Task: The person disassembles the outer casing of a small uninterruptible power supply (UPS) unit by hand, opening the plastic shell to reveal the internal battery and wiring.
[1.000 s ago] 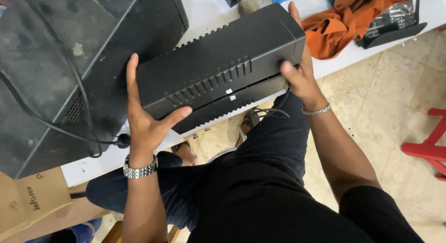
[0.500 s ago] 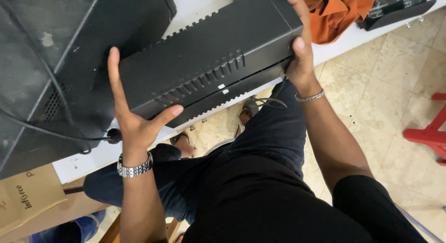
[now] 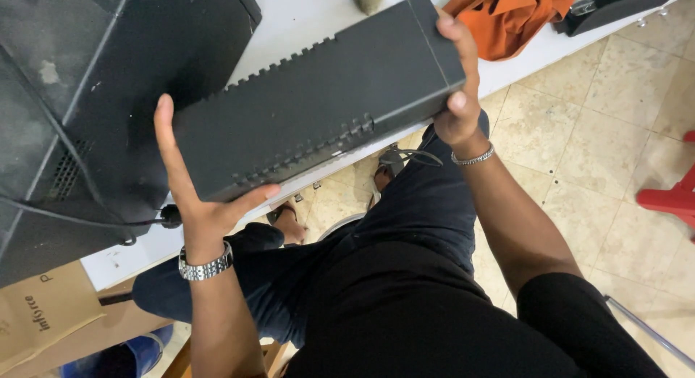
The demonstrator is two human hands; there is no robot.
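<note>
You are holding long black box point(image 3: 318, 103) by both ends, middle of frame: left hand point(image 3: 199, 197) flat on one end, right hand point(image 3: 460, 96) wrapped round other. Box now sitting higher, farther over white table point(image 3: 304, 16), beside big black case point(image 3: 108, 81) at upper left.

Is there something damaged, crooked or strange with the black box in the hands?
No damage shows. The black box sits askew, overhanging the white table edge, gripped at its ends by left hand and right hand.

Around the one long black box point(image 3: 318, 96) are two hands, left point(image 3: 195, 197) and right point(image 3: 460, 96), one larger black case point(image 3: 94, 96) beside it, one orange cloth point(image 3: 510, 16) behind, and one cardboard box point(image 3: 43, 316) below.
</note>
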